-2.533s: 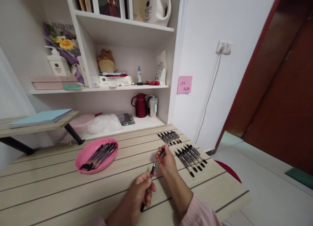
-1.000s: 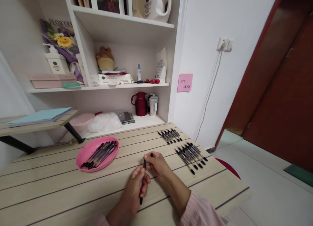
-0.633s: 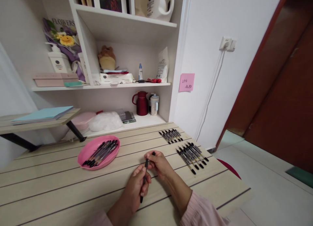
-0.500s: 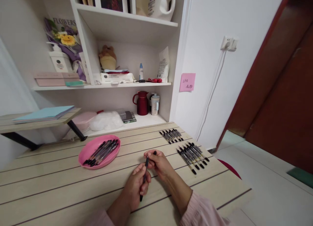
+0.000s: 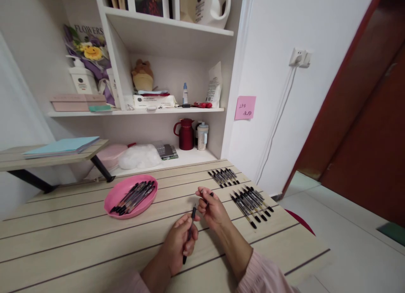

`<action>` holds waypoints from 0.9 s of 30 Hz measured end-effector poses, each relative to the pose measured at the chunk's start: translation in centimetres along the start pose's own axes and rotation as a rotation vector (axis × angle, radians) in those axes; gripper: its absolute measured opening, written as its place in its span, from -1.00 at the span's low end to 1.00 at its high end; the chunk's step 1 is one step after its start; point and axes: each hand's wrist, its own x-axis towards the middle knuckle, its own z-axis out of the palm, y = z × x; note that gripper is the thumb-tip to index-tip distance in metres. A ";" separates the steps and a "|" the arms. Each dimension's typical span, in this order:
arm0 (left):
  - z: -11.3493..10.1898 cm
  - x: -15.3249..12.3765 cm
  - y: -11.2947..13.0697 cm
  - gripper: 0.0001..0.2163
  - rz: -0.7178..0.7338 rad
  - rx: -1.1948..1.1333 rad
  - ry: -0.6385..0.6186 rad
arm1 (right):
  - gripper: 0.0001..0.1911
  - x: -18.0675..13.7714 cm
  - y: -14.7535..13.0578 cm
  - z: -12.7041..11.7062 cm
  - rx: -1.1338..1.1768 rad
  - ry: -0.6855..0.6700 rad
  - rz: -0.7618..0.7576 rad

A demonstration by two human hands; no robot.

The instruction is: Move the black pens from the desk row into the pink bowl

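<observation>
My left hand is closed around a black pen and holds it upright and slightly tilted above the wooden table. Just to its right, my right hand pinches a small black pen cap, a short way off the pen's tip. A pink dish holding several black pens sits to the left. Two rows of pens lie on the table at the right: a nearer row and a farther row.
White shelves behind the table carry a red jug, a small cup, a plastic bag and boxes. A pink sticky note is on the wall. A red door stands at the right, beyond the table's edge.
My right hand has pulled the cap off the pen's tip and moved up and to the right. The left hand keeps its hold on the pen. The view has shifted slightly.
</observation>
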 end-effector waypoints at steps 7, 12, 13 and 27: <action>-0.6 0.4 0.1 -0.82 0.013 -0.055 0.026 | -0.64 1.1 0.6 -1.0 -0.161 0.072 -0.034; -0.7 0.5 0.2 -0.82 0.039 -0.066 0.024 | -0.76 3.3 1.3 -2.6 -0.814 0.261 -0.082; -0.7 0.5 0.2 -0.82 0.040 -0.069 0.017 | -0.79 4.0 1.0 -3.0 -0.893 0.284 -0.088; -0.9 1.2 0.0 -0.78 0.060 -0.073 0.016 | -0.82 11.6 -4.8 -5.8 -1.761 0.316 -0.159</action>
